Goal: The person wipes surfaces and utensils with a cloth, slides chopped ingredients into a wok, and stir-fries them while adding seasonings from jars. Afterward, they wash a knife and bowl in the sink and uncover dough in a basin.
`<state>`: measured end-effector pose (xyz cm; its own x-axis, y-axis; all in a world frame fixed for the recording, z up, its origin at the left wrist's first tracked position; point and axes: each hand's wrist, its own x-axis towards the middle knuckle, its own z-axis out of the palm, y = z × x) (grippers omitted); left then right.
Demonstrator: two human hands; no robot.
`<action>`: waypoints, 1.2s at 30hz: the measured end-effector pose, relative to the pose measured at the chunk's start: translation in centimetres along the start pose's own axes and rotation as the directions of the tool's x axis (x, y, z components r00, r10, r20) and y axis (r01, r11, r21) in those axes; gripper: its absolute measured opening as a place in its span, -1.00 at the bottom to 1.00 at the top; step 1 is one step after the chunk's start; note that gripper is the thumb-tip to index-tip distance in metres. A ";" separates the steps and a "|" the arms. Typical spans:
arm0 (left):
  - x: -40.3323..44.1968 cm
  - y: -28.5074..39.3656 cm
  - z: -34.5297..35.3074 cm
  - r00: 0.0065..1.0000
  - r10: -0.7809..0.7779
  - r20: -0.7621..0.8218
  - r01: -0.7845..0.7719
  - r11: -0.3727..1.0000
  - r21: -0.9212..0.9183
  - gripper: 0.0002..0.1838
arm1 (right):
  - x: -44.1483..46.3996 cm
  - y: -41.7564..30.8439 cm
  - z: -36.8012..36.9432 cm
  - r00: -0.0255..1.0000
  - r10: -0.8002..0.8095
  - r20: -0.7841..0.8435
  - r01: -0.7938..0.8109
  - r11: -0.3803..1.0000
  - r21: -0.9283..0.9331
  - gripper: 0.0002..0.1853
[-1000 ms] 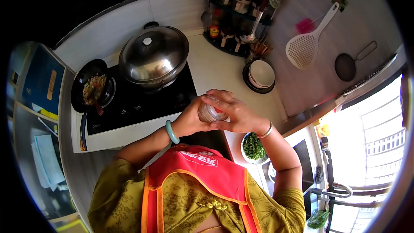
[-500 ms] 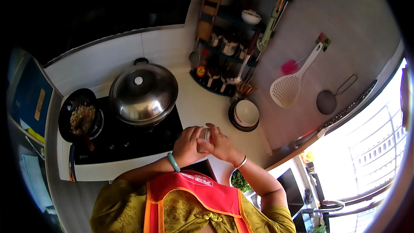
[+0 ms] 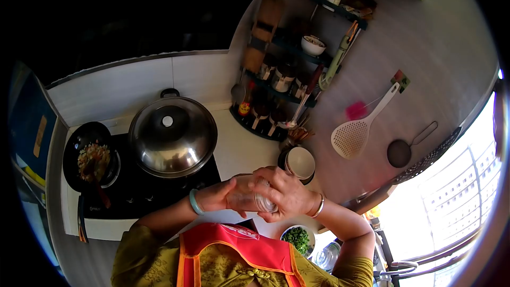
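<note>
A clear jar (image 3: pixel 243 195) lies tilted between my two hands, above the counter's front edge. My left hand (image 3: pixel 217 195) is around its left end, with a green bangle at the wrist. Wrapped over the right end, near the rim or lid, is my right hand (image 3: pixel 282 192), its fingers bent; a silver bangle circles that wrist. The jar's contents cannot be made out. Left of the hands, a large lidded wok (image 3: pixel 172 138) stands on the black stove (image 3: pixel 159 194). A small black pan (image 3: pixel 87 154) at the far left holds chopped food and a wooden spatula.
Behind the hands are stacked bowls (image 3: pixel 300 162) and a corner shelf (image 3: pixel 273 87) with jars. A white skimmer (image 3: pixel 351 137) and a small strainer (image 3: pixel 399 153) hang on the right wall. A bowl of chopped greens (image 3: pixel 297 239) sits below my right forearm.
The view has tilted up, showing more of the shelf. The jar has turned sideways between my hands and more of it shows. My left hand has moved toward its left end.
</note>
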<state>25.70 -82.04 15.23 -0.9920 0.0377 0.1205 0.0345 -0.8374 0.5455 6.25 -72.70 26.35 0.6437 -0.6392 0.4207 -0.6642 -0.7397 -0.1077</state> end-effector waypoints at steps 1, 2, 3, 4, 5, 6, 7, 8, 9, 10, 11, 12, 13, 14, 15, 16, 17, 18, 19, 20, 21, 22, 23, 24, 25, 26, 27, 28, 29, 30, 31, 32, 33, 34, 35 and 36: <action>0.4 0.0 0.1 0.993 0.117 -0.017 -0.114 0.986 0.124 -0.27 | 0.3 0.2 -0.2 0.999 0.045 -0.018 -0.045 0.999 -0.005 -0.33; 0.9 0.1 0.2 0.972 0.234 -0.019 -0.222 0.943 0.247 -0.28 | 0.6 0.4 -0.2 0.995 0.089 -0.036 -0.090 0.996 -0.009 -0.32; 1.1 0.5 2.1 0.921 0.362 -0.146 -0.299 0.895 0.331 -0.29 | 0.7 1.6 0.4 0.984 0.133 -0.122 -0.122 0.988 0.094 -0.30; 1.4 0.8 2.0 0.920 0.364 -0.144 -0.303 0.895 0.326 -0.29 | 1.0 2.0 0.8 0.984 0.134 -0.116 -0.124 0.988 0.093 -0.30; 1.7 1.0 1.9 0.838 0.518 -0.171 -0.370 0.770 0.519 -0.27 | 1.3 2.2 1.3 0.952 0.274 -0.136 -0.249 0.952 0.177 -0.30; 2.0 1.2 1.7 0.733 0.661 -0.161 -0.393 0.605 0.692 -0.24 | 1.4 2.6 1.8 0.901 0.410 -0.144 -0.365 0.894 0.262 -0.31; 2.2 1.3 1.2 0.733 0.661 -0.162 -0.394 0.606 0.691 -0.24 | 1.3 3.3 2.5 0.886 0.445 -0.129 -0.396 0.872 0.288 -0.31; 2.5 1.1 0.5 0.671 0.735 -0.100 -0.341 0.426 0.838 -0.21 | 1.6 3.4 2.4 0.885 0.447 -0.127 -0.399 0.871 0.287 -0.31; 2.8 1.0 -0.2 0.614 0.789 -0.019 -0.260 0.225 0.939 -0.18 | 2.0 3.3 2.1 0.759 0.645 0.086 -0.570 0.596 0.566 -0.30; 2.9 0.9 -0.6 0.563 0.823 0.076 -0.157 0.016 0.988 -0.14 | 2.3 3.4 2.0 0.599 0.720 0.351 -0.666 0.205 0.717 -0.29; 3.2 1.5 0.0 0.544 0.818 0.185 -0.017 -0.210 0.978 -0.10 | 2.3 3.9 2.1 0.596 0.721 0.355 -0.669 0.201 0.715 -0.29; 3.4 1.5 -0.2 0.544 0.819 0.182 -0.018 -0.206 0.978 -0.10 | 2.1 4.7 2.4 0.577 0.702 0.416 -0.662 0.104 0.743 -0.28; 3.6 1.4 -0.6 0.540 0.812 0.220 0.014 -0.269 0.963 -0.07 | 2.0 5.6 2.6 0.561 0.678 0.475 -0.651 0.006 0.759 -0.27; 3.7 1.5 -1.0 0.537 0.804 0.257 0.045 -0.332 0.942 -0.03 | 2.0 6.3 2.6 0.557 0.680 0.477 -0.654 0.006 0.756 -0.27; 3.7 1.9 -1.3 0.566 0.779 0.268 0.028 -0.344 0.939 0.05 | 2.0 6.9 2.6 0.585 0.705 0.400 -0.633 0.088 0.769 -0.26; 3.6 2.3 -1.4 0.564 0.781 0.269 0.027 -0.343 0.939 0.05 | 2.1 7.7 2.3 0.614 0.722 0.319 -0.608 0.174 0.774 -0.24; 3.4 2.6 -1.2 0.571 0.797 0.199 0.028 -0.261 0.965 0.07 | 2.2 8.5 1.1 0.608 0.748 0.266 -0.612 0.229 0.757 -0.24; 3.2 2.8 -1.1 0.576 0.807 0.127 0.032 -0.177 0.984 0.09 | 2.9 9.7 -0.6 0.621 0.773 0.129 -0.587 0.350 0.730 -0.26; 2.5 2.9 -1.4 0.592 0.801 0.089 0.079 -0.167 0.983 0.08 | 3.8 11.3 -2.5 0.632 0.774 -0.012 -0.560 0.468 0.684 -0.28; 1.8 2.7 -1.9 0.588 0.804 0.092 0.079 -0.169 0.982 0.08 | 4.9 13.5 -4.3 0.580 0.805 -0.124 -0.501 0.472 0.725 -0.34; 1.0 2.2 -2.5 0.628 0.778 -0.010 0.046 -0.024 0.999 0.01 | 6.8 14.9 -7.1 0.511 0.809 -0.290 -0.622 0.581 0.525 -0.32; 0.3 1.7 -3.0 0.669 0.736 -0.105 0.020 0.123 0.992 -0.06 | 7.5 17.9 -8.7 0.523 0.708 -0.474 -0.541 0.706 0.457 -0.31; -0.4 1.4 -3.3 0.736 0.658 -0.159 0.027 0.206 0.978 -0.19 | 8.7 20.3 -10.6 0.535 0.613 -0.581 -0.582 0.766 0.273 -0.32; -1.0 0.8 -3.5 0.796 0.569 -0.207 0.043 0.288 0.957 -0.31 | 10.2 22.3 -12.1 0.554 0.501 -0.665 -0.614 0.785 0.081 -0.34; -1.4 -0.1 -4.2 0.795 0.571 -0.207 0.044 0.285 0.957 -0.31 | 11.9 23.6 -12.9 0.571 0.470 -0.673 -0.652 0.758 -0.023 -0.32; -1.6 -0.9 -5.2 0.844 0.478 -0.245 -0.051 0.526 0.849 -0.41 | 13.6 24.8 -13.6 0.589 0.436 -0.680 -0.680 0.722 -0.126 -0.31; -1.9 -1.4 -5.9 0.891 0.377 -0.253 -0.119 0.731 0.672 -0.50 | 14.9 26.3 -13.9 0.590 0.431 -0.683 -0.676 0.726 -0.125 -0.31; -2.4 -1.7 -6.1 0.889 0.380 -0.255 -0.117 0.727 0.677 -0.50 | 15.9 28.2 -13.8 0.588 0.494 -0.641 -0.740 0.648 -0.179 -0.28; -2.8 -1.7 -6.3 0.887 0.369 -0.278 -0.123 0.767 0.629 -0.53 | 16.9 30.0 -13.5 0.578 0.553 -0.600 -0.789 0.566 -0.239 -0.26; -3.2 -1.7 -6.4 0.884 0.358 -0.301 -0.129 0.805 0.579 -0.55 | 17.7 31.8 -13.2 0.582 0.547 -0.601 -0.784 0.574 -0.236 -0.26; -3.7 -1.5 -6.6 0.885 0.341 -0.317 -0.127 0.833 0.539 -0.52 | 18.3 33.4 -12.8 0.590 0.588 -0.553 -0.795 0.541 -0.274 -0.24; -4.1 -1.4 -7.1 0.880 0.350 -0.320 -0.132 0.829 0.543 -0.52 | 18.9 35.0 -12.5 0.597 0.626 -0.503 -0.800 0.509 -0.316 -0.23; -4.6 -1.3 -7.5 0.881 0.330 -0.339 -0.121 0.851 0.512 -0.52 | 19.4 36.4 -12.2 0.603 0.622 -0.500 -0.795 0.519 -0.314 -0.23; -5.1 -1.3 -7.7 0.880 0.307 -0.362 -0.109 0.872 0.476 -0.51 | 19.7 37.7 -12.0 0.609 0.656 -0.446 -0.789 0.557 -0.259 -0.25; -5.5 -1.1 -7.6 0.868 0.312 -0.386 -0.092 0.865 0.493 -0.50 | 19.9 39.1 -11.5 0.622 0.685 -0.380 -0.778 0.595 -0.202 -0.28; -5.9 -1.0 -8.0 0.848 0.334 -0.411 -0.107 0.868 0.485 -0.50 | 18.8 41.8 -11.3 0.644 0.701 -0.305 -0.764 0.607 -0.219 -0.34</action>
<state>30.55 -85.73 7.33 -0.8798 -0.4720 -0.0561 0.1951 -0.4662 0.8629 -13.69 -113.22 39.94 -0.1669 -0.8668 0.4700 -0.9781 0.0853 -0.1899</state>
